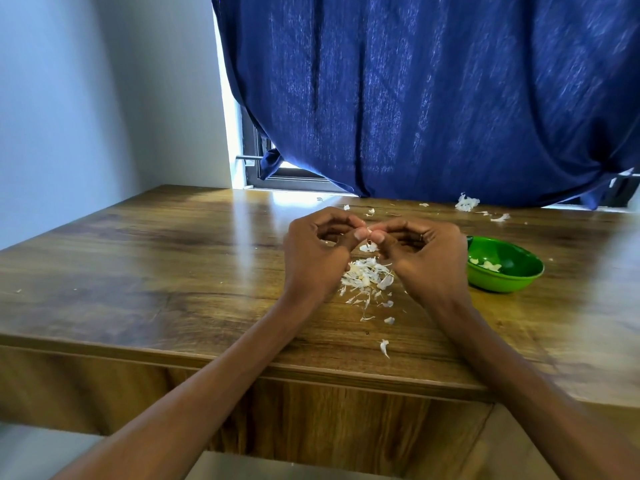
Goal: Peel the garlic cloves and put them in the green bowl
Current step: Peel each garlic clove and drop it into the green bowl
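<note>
The left hand (317, 251) and the right hand (420, 252) met fingertip to fingertip above the heap of skins (365, 280), both pinching one small garlic clove (369, 231) (mostly hidden, its long axis unclear). The green bowl (519, 282) sat just beside the right hand, so that hand was nearer for the drop.

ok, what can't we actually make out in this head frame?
- Garlic clove: mostly covered by the fingertips of the left hand and right hand; how far it is peeled is unclear.
- Green bowl: pale pieces inside too small to count; right hand hides its near-left edge.
</note>
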Available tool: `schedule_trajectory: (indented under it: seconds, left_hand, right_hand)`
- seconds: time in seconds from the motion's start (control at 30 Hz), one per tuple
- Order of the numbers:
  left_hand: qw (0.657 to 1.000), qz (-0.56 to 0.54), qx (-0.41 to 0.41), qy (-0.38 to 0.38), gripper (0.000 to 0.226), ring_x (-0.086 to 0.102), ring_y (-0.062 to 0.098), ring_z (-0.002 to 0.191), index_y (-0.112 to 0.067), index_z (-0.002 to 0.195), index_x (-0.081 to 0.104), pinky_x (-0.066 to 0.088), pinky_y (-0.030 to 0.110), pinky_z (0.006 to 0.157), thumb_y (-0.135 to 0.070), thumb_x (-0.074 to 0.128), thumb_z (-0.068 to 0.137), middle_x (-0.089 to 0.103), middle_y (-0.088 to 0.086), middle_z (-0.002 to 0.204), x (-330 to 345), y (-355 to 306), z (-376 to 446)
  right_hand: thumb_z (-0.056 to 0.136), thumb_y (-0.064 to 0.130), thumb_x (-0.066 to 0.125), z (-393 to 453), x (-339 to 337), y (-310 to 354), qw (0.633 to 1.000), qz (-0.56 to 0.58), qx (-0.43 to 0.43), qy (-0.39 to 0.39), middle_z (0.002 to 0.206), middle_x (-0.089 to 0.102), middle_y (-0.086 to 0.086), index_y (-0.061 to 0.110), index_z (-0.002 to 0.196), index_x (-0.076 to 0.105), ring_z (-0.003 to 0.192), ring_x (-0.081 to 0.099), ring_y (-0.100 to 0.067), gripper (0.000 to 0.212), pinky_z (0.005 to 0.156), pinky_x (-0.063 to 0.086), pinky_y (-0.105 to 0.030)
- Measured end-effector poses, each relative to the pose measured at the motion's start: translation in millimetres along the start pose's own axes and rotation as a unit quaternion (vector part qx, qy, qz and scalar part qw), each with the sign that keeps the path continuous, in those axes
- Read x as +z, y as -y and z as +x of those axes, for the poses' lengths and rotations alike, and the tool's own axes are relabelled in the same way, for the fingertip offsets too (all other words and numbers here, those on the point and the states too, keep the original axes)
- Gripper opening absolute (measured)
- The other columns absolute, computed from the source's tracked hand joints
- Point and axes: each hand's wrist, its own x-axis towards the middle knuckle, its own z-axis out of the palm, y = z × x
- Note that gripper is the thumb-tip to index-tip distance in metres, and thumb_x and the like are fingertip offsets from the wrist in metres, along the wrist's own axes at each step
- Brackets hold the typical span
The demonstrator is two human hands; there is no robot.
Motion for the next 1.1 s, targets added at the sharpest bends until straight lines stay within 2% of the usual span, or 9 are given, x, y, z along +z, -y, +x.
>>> schedule_trajectory:
  seconds: [0.13, 0.27, 0.43, 0.53, 0.67, 0.77, 0.87, 1.03, 1.1]
  left_hand:
    - [0.999, 0.034, 0.012, -0.011, 0.008, 0.072, 0.003, 0.083, -0.023, 0.094, 0.079, 0.062, 0.04, 0.067, -0.022, 0.08, 0.086, 0.077, -0.013, 0.089, 1.4, 1.3, -1.4]
    - [0.997, 0.057, 0.03, -0.046, 0.011, 0.068, 0.0, 0.086, -0.027, 0.087, 0.079, 0.056, 0.025, 0.078, -0.018, 0.083, 0.083, 0.074, -0.009, 0.097, 0.3, 2.2, 0.8]
    - [0.996, 0.051, -0.012, -0.071, 0.013, 0.063, -0.005, 0.095, -0.03, 0.085, 0.08, 0.058, 0.039, 0.084, -0.02, 0.085, 0.08, 0.067, -0.008, 0.107, -0.9, 7.2, 4.9]
    - [0.994, 0.066, -0.018, -0.089, 0.016, 0.055, -0.013, 0.098, -0.035, 0.084, 0.076, 0.047, 0.024, 0.091, -0.023, 0.085, 0.08, 0.064, -0.009, 0.112, -2.2, 4.0, 4.0]
    - [0.992, 0.078, -0.01, -0.098, 0.024, 0.052, -0.017, 0.1, -0.041, 0.079, 0.071, 0.049, 0.03, 0.096, -0.022, 0.086, 0.079, 0.063, -0.01, 0.114, -1.8, 1.3, 3.4]
    - [0.993, 0.08, 0.0, -0.092, 0.019, 0.054, -0.011, 0.102, -0.035, 0.078, 0.074, 0.052, 0.022, 0.084, -0.02, 0.086, 0.079, 0.062, -0.01, 0.112, -0.2, 0.2, 2.7]
    - [0.994, 0.085, 0.007, -0.071, 0.011, 0.054, -0.004, 0.104, -0.026, 0.081, 0.077, 0.046, 0.006, 0.068, -0.018, 0.085, 0.081, 0.06, -0.01, 0.112, 1.3, -0.4, 0.8]
    - [0.992, 0.096, 0.025, -0.076, 0.012, 0.054, -0.003, 0.105, -0.029, 0.083, 0.076, 0.048, 0.01, 0.071, -0.019, 0.082, 0.084, 0.058, -0.011, 0.112, 1.5, 2.1, 1.4]
    - [0.992, 0.089, 0.023, -0.092, 0.022, 0.054, -0.004, 0.107, -0.036, 0.08, 0.074, 0.054, 0.026, 0.086, -0.016, 0.082, 0.084, 0.059, -0.012, 0.112, -0.3, 4.9, 2.8]
  right_hand:
    - [0.084, 0.019, 0.078, 0.9, -1.3, -1.4, 0.999, 0.047, 0.021, -0.013, 0.084, 0.077, 0.009, 0.025, 0.094, 0.076, 0.069, 0.073, -0.006, 0.012, 0.063, 0.061, -0.023]
    - [0.083, 0.019, 0.079, 1.6, -1.3, -0.7, 0.992, 0.113, 0.061, -0.019, 0.082, 0.078, 0.0, 0.013, 0.096, 0.077, 0.069, 0.075, -0.014, 0.014, 0.062, 0.061, -0.025]
    - [0.091, 0.009, 0.068, 4.4, -0.1, -2.4, 0.974, 0.182, 0.138, 0.015, 0.088, 0.078, -0.007, 0.014, 0.094, 0.072, 0.077, 0.076, -0.014, 0.007, 0.067, 0.06, -0.021]
    - [0.095, -0.001, 0.06, 4.4, 0.9, -5.8, 0.987, 0.108, 0.106, 0.051, 0.097, 0.077, 0.006, 0.026, 0.096, 0.071, 0.09, 0.073, -0.005, 0.029, 0.077, 0.061, -0.025]
    - [0.094, 0.013, 0.065, 2.6, 2.6, -4.9, 0.997, 0.044, 0.044, 0.051, 0.098, 0.071, 0.021, 0.034, 0.102, 0.068, 0.092, 0.068, 0.004, 0.023, 0.079, 0.059, -0.021]
    - [0.086, 0.031, 0.073, 0.6, 2.6, -1.1, 0.999, -0.014, 0.015, 0.037, 0.088, 0.069, 0.025, 0.037, 0.097, 0.068, 0.085, 0.066, 0.008, 0.014, 0.068, 0.052, -0.008]
    - [0.083, 0.033, 0.076, 0.6, 1.1, -3.5, 0.998, -0.067, 0.007, -0.006, 0.083, 0.067, 0.029, 0.039, 0.094, 0.071, 0.08, 0.067, 0.007, 0.013, 0.069, 0.054, -0.015]
    - [0.086, 0.032, 0.073, 1.8, 1.7, -8.4, 0.993, -0.116, 0.028, -0.021, 0.086, 0.066, 0.026, 0.028, 0.102, 0.077, 0.081, 0.065, 0.007, 0.016, 0.074, 0.058, -0.028]
    - [0.087, 0.031, 0.072, 2.4, 1.9, -9.4, 0.993, -0.116, 0.029, -0.02, 0.087, 0.067, 0.024, 0.027, 0.102, 0.077, 0.082, 0.065, 0.006, 0.016, 0.074, 0.057, -0.026]
